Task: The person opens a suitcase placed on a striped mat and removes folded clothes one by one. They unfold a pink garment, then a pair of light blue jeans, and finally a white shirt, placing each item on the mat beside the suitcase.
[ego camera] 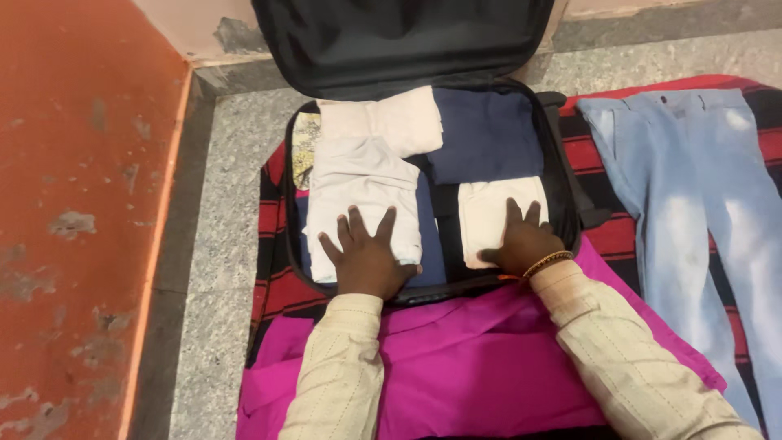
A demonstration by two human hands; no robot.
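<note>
An open black suitcase [562,175] lies on the floor with its lid [399,41] tipped back against the wall. Inside are folded clothes: a white garment [358,179] on the left, another white piece [391,118] behind it, a navy one [485,134] at the back right, and a cream one [485,208] at the front right. My left hand [366,257] presses flat, fingers spread, on the white garment's front edge. My right hand [521,240], with a beaded bracelet at the wrist, lies flat on the cream garment.
A magenta cloth [472,358] is spread over my lap in front of the suitcase. Light blue jeans [692,204] lie flat at the right on a red and black striped blanket [603,155]. An orange painted wall [73,204] rises at the left above the grey stone floor [220,195].
</note>
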